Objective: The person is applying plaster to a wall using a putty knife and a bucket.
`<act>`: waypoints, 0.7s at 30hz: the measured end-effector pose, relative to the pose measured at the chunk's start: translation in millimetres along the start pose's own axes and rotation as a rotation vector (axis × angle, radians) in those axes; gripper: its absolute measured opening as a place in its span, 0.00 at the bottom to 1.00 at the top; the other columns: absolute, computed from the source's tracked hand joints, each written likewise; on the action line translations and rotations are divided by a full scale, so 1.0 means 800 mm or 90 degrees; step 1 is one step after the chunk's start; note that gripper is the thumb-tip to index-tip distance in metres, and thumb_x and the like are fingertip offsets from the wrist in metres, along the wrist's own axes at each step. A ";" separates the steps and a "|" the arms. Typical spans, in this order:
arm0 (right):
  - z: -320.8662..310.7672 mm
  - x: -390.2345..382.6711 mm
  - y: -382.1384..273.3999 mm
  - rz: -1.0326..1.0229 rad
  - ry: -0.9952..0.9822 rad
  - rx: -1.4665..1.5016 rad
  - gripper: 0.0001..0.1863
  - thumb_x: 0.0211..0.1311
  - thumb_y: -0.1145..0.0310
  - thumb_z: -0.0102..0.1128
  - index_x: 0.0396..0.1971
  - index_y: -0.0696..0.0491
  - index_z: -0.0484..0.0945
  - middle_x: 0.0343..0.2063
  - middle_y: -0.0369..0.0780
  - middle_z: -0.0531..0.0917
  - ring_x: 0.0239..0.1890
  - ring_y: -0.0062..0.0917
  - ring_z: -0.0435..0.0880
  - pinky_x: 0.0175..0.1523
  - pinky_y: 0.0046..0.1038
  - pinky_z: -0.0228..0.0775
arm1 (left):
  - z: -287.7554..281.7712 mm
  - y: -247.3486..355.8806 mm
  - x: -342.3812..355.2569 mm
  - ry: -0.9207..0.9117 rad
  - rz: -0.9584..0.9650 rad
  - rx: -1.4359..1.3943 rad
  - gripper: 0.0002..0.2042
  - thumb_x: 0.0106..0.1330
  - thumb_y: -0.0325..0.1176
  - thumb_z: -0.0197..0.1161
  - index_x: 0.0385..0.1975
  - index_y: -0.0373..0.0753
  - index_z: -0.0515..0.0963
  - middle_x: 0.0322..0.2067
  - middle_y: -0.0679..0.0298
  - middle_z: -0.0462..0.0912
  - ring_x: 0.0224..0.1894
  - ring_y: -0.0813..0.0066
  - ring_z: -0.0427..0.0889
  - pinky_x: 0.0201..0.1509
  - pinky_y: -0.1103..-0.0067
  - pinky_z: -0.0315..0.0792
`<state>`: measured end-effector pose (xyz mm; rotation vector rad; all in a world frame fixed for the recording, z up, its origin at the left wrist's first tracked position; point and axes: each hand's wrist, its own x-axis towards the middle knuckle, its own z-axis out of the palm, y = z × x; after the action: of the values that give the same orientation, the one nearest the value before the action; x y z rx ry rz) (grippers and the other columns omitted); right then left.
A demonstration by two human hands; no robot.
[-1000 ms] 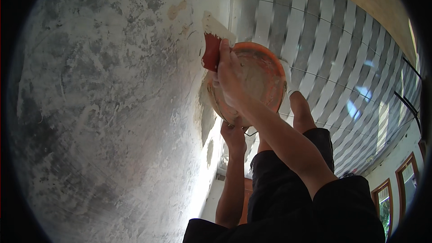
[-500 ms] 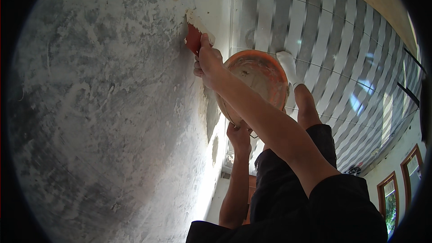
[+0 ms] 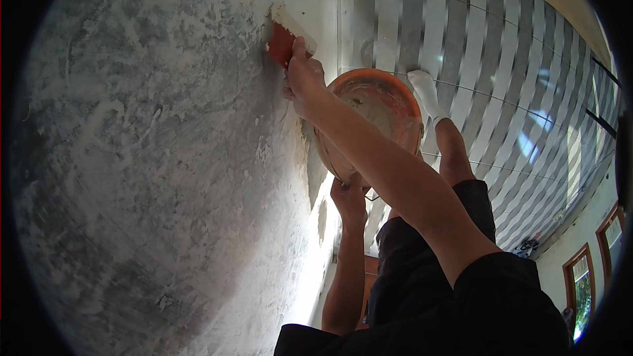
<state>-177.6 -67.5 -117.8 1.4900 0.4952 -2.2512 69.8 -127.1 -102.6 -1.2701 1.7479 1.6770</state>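
Note:
My right hand is closed around a red flat putty spreader, its blade against the mottled grey wall. Pale wet filler shows along the spreader's upper edge. Lower down, my left hand grips the near rim of a round orange bucket, holding it beside the wall. Inside the bucket are a greyish-beige paste and smears on the walls. My right forearm crosses in front of the bucket and hides part of it.
Grey-and-white striped floor tiles lie to the right. My leg with a white sock stands just past the bucket. Small dark items lie at the floor's far edge, near wood-framed windows. Chipped patches mark the wall near the bucket.
My right hand and the spreader have moved slightly up along the wall, and the blade appears turned, with more pale filler showing at its edge. My left hand keeps its hold on the bucket.

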 end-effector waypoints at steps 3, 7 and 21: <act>0.001 -0.007 0.015 0.017 -0.032 -0.026 0.25 0.69 0.40 0.39 0.24 0.48 0.59 0.16 0.30 0.57 0.13 0.17 0.51 0.18 0.23 0.46 | 0.003 0.004 -0.003 0.036 0.006 -0.008 0.10 0.59 0.25 0.64 0.39 0.32 0.74 0.26 0.67 0.78 0.24 0.87 0.73 0.26 0.87 0.65; -0.015 0.018 0.025 0.048 -0.006 0.009 0.25 0.69 0.40 0.39 0.24 0.48 0.59 0.16 0.30 0.57 0.13 0.18 0.51 0.18 0.23 0.45 | -0.005 -0.004 0.001 0.040 -0.007 -0.016 0.08 0.60 0.24 0.62 0.37 0.32 0.73 0.24 0.68 0.77 0.22 0.87 0.71 0.23 0.86 0.63; -0.015 0.017 0.015 0.041 -0.031 0.071 0.26 0.68 0.39 0.38 0.23 0.47 0.59 0.15 0.30 0.56 0.14 0.18 0.52 0.20 0.24 0.46 | -0.015 -0.003 0.004 0.021 -0.006 -0.005 0.11 0.61 0.23 0.60 0.42 0.29 0.71 0.30 0.60 0.78 0.29 0.77 0.79 0.30 0.81 0.76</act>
<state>-167.1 -73.4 -135.7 1.4782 0.3079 -2.2916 73.6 -138.7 -104.2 -1.3140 1.7539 1.6687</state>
